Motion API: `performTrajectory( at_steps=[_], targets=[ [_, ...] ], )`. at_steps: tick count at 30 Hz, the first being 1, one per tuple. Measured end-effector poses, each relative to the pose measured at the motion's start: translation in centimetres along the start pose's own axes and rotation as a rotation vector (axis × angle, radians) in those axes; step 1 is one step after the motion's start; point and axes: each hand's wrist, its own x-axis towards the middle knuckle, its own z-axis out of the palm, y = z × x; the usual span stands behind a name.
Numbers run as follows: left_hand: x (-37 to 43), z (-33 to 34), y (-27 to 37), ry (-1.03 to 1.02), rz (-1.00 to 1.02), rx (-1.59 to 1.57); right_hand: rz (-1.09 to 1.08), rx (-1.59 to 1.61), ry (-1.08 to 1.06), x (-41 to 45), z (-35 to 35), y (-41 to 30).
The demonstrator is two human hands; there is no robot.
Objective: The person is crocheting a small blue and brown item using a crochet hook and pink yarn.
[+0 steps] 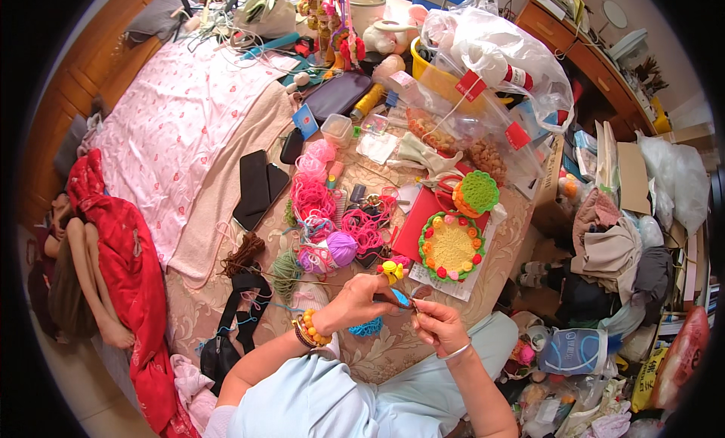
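My left hand [358,303], with amber beads at the wrist, pinches a small brown and blue yarn piece [401,296]. A yellow figure [392,271] sits at its raised index finger. My right hand [440,326], wearing a silver bangle, meets the piece from the right, its fingertips closed on a thin tool that is mostly hidden. From a brown yarn skein [243,253] a strand runs to my left hand. Bright blue yarn [367,327] lies below that hand. Just beyond are a purple yarn ball [334,251] and green yarn [286,274].
A round crocheted mat [451,246] and a green-orange crocheted piece [477,193] lie ahead right, by red-handled scissors [447,190]. Pink yarn [312,197] and black phones [259,189] are further left. A black strap bag [220,356] lies left. Another person's legs [97,274] show far left.
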Motion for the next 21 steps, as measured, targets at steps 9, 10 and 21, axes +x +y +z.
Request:
performTrajectory(
  at_steps=[9,10,21],
  targets=[
    [0.2,-0.5,2.3,-0.083,-0.202,-0.545,-0.186,-0.363,0.073,-0.6,0.8,-1.7],
    [0.3,-0.5,2.8,-0.074,-0.225,-0.668,-0.186,-0.364,0.074,-0.6,0.7,-1.8],
    [0.1,-0.4,2.3,-0.023,-0.35,-0.717,-0.488,-1.417,-0.002,-1.1,1.9,-4.0]
  ],
)
